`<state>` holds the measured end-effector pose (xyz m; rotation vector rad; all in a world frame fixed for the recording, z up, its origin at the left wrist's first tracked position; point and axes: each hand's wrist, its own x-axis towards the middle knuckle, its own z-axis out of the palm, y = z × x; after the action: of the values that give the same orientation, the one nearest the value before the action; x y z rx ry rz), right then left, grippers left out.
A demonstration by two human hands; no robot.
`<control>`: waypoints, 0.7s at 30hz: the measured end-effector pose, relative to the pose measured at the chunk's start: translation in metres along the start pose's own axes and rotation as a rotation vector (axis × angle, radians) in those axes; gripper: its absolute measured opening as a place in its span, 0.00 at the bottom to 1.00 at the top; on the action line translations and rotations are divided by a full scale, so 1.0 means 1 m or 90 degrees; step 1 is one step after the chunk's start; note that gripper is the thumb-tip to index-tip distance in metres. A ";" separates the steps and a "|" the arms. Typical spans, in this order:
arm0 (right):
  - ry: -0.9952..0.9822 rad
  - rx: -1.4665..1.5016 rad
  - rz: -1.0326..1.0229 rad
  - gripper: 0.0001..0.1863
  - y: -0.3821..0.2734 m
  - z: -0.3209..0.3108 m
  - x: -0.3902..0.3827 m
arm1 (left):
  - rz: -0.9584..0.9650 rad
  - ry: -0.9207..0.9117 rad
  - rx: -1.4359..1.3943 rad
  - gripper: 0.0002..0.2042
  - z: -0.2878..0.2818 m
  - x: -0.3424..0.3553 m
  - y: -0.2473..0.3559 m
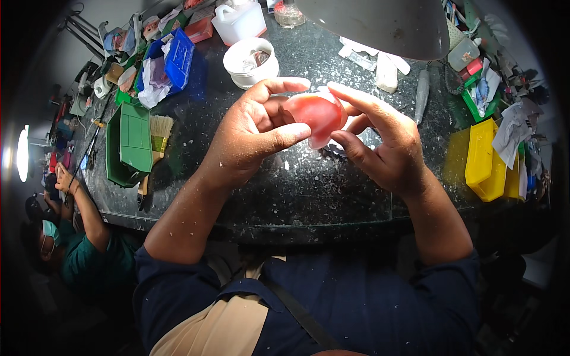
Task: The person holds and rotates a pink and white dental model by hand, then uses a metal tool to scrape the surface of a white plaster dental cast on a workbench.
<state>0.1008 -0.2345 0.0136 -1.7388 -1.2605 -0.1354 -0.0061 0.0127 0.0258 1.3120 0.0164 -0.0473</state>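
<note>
Between my two hands, in the middle of the bench, is a pink-red, glossy, curved piece (320,115) with a paler lower edge. My left hand (255,127) grips it from the left, thumb lying across its front and index finger arched behind. My right hand (386,142) holds it from the right, index finger at its top and thumb near its lower right. The dark, speckled bench top (279,196) under them is dusted with white flakes. A white round pot (249,77) stands just beyond my left hand.
Left: a green bin (124,148), brush (159,136) and blue bin (178,65). Back: white jug (237,26), grey lamp hood (380,24). Right: white pieces (386,74), grey handpiece (422,98), yellow bin (481,154), clutter. A masked co-worker (83,261) sits at far left.
</note>
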 end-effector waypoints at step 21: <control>0.011 0.029 0.026 0.33 0.003 0.002 -0.001 | 0.041 -0.007 -0.076 0.32 -0.006 0.001 -0.007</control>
<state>0.1025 -0.2340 0.0102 -1.7203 -1.2058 -0.0966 -0.0048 0.0161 0.0173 1.1918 -0.0321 0.0015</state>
